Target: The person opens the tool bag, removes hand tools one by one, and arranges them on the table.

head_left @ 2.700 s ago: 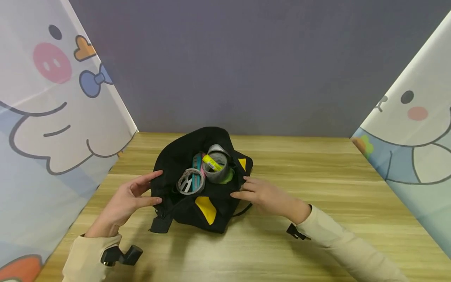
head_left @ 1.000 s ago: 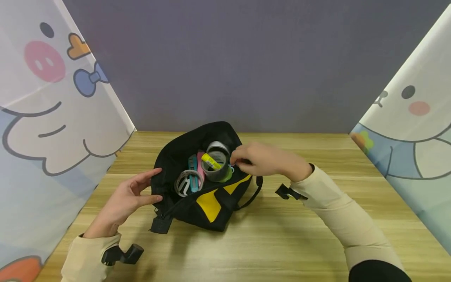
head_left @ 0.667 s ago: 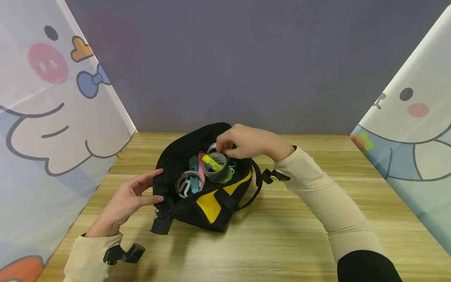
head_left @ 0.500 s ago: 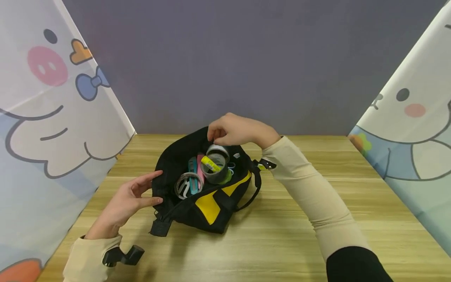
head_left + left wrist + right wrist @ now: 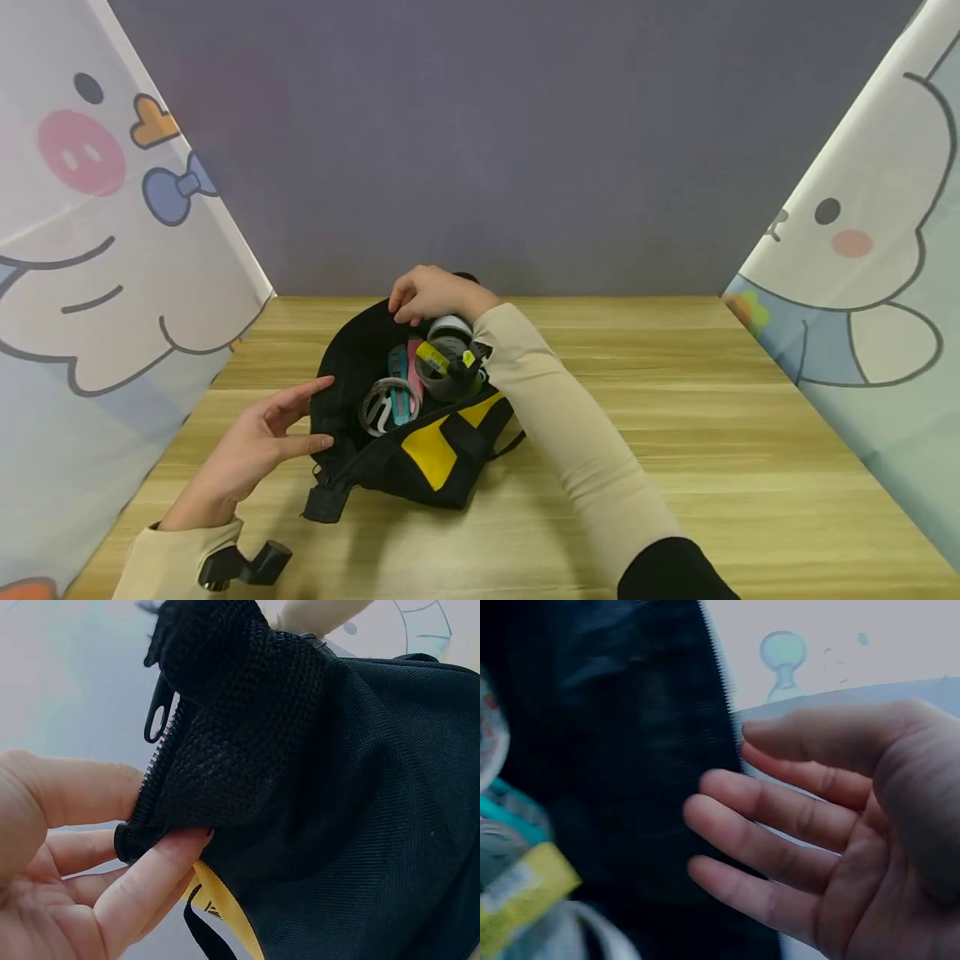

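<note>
A black bag [image 5: 358,346] with yellow patches lies unzipped on the table in the head view. My left hand [image 5: 251,442] grips its left end; the left wrist view shows thumb and fingers on either side of the zipper end, under the zipper pull [image 5: 155,716]. At the bag's far rim is my right hand [image 5: 435,293]; in the right wrist view its fingers [image 5: 739,829] are loosely spread by the zipper edge. Inside the bag are a grey tape roll [image 5: 442,389], a yellow stick [image 5: 431,358], a teal tool [image 5: 400,390] and a narrow tape roll [image 5: 366,408].
The wooden table [image 5: 675,433] extends to the right of the bag. A grey panel [image 5: 495,150] stands behind it, with cartoon-printed sheets [image 5: 172,292] at both sides. A black strap [image 5: 510,447] hangs off the bag's right end.
My right hand has moved left from the bag's right side, over the tape rolls, to its far rim. The front patches show more fully. The left hand keeps its grip.
</note>
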A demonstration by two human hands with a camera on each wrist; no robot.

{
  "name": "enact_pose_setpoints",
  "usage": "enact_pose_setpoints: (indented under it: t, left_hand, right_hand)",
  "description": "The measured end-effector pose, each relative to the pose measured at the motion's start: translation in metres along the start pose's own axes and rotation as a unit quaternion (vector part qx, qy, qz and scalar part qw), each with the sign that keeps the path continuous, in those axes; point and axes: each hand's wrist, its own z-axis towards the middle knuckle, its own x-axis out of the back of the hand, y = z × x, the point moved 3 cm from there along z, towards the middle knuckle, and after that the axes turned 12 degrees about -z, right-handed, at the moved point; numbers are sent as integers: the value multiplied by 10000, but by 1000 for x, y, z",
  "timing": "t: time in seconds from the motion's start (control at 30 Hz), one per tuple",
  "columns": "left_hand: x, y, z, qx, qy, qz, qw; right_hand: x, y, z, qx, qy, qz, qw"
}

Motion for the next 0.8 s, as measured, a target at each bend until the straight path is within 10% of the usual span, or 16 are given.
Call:
enact_pose_setpoints:
  t: [0.37, 0.8]
  left_hand:
    - [-1, -1, 1, -393, -29, -134, 9991]
    - [6, -3, -3, -170, 64, -82, 9998]
  right_hand:
    - [-27, 35, 2, -671, 258, -38, 9974]
    - [-56, 35, 5, -1305, 232, -1452, 9805]
